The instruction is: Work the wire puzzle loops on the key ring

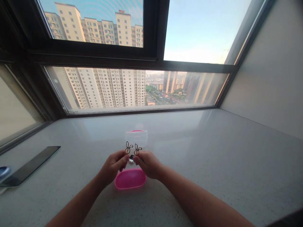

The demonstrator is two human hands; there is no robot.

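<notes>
Between thumb and fingers, my left hand (117, 160) pinches a bunny-shaped wire clip (127, 148), dark with two looped ears. A matching bunny-shaped wire clip (137, 149) stands upright in the pinch of my right hand (147, 163). The two clips are side by side, a small gap apart. Just below them, a small dark and silvery object (131, 158) shows between my hands, too small to name. Nearest to me lies a pink oval tray or lid (130, 179), partly under my hands. Behind the clips is a clear plastic container (136, 136) with a pink strip on top.
Everything rests on a pale speckled windowsill counter (213, 164). On the left lies a dark flat device (33, 167) resembling a phone or tablet, with a round blue-rimmed object (4, 171) beside it. A dark-framed window (151, 64) closes off the back, and a white wall (267, 78) the right.
</notes>
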